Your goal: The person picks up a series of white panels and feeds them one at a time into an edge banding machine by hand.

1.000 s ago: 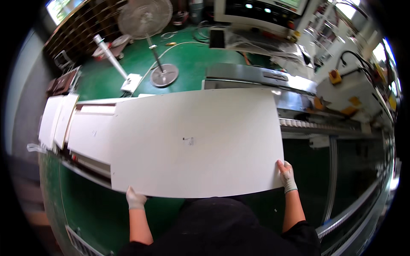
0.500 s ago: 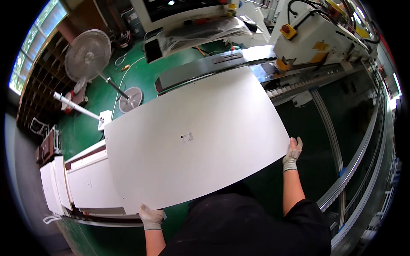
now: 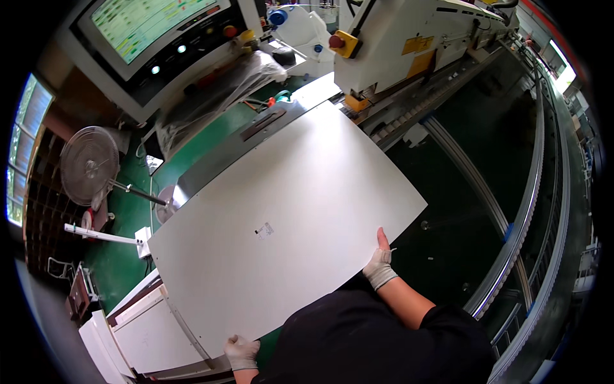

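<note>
A large white flat panel point(image 3: 300, 185) with a small printed label point(image 3: 264, 231) near its middle lies slanted in front of me. Its far edge rests on or just over the dark machine ledge point(image 3: 227, 144). My right hand point(image 3: 380, 258), in a pale glove with the thumb bare, grips the panel's near edge, thumb on top. My gloved left hand point(image 3: 241, 352) is closed at the near left corner; its fingers are partly hidden by the edge.
More white panels point(image 3: 157, 336) are stacked at the lower left. Beyond the ledge stand a machine with a screen point(image 3: 150, 25) and a white machine head point(image 3: 400, 48) with a red button. A pedestal fan point(image 3: 89, 165) is at left; metal rails point(image 3: 521, 237) curve along the right.
My right hand has shifted from the panel's right corner leftward along its near edge. The view has turned, and the panel slants more steeply. The lit screen has come into view.
</note>
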